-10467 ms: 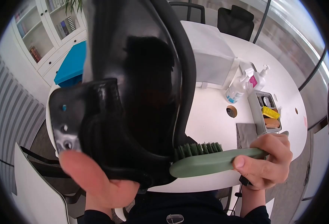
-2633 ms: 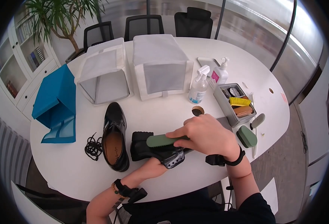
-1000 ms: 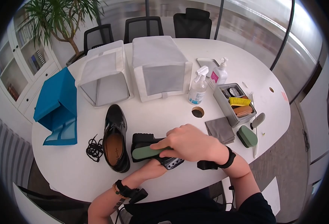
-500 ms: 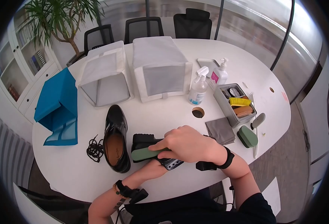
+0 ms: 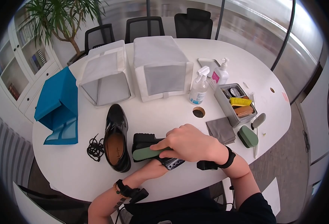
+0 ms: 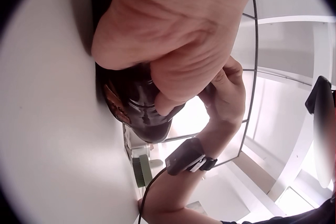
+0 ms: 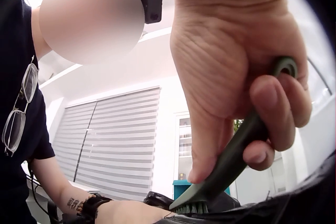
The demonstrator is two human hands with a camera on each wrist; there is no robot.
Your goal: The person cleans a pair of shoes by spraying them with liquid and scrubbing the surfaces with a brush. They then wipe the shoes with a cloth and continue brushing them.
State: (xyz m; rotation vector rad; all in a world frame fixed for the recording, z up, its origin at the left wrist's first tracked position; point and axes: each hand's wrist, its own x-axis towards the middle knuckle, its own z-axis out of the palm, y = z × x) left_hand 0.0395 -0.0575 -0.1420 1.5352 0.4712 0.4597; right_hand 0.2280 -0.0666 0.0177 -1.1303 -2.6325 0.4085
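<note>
A black leather shoe (image 5: 144,139) lies on its side on the white table, its sole turned away from the person. My left hand (image 5: 155,168) grips it near the lace holes; in the left wrist view the thumb and palm (image 6: 184,40) wrap over the dark upper. With my right hand (image 5: 188,142) I grip a green-handled brush (image 5: 142,154), thumb and fingers around its handle. In the right wrist view the short green bristles (image 7: 190,207) press on the black leather. The matching shoe (image 5: 115,143) stands upright to the left, its laces out.
Coiled black laces (image 5: 95,148) lie beside the upright shoe. On the right are a grey cloth (image 5: 221,130), a second green brush (image 5: 247,136) and a grey caddy (image 5: 224,102) of brushes. A spray bottle (image 5: 198,91), two pale fabric boxes and a blue box (image 5: 56,99) stand behind.
The shoe, earlier held up close to the head camera, is now down on the table. The brush has since moved left along the shoe; over the last second it has barely shifted.
</note>
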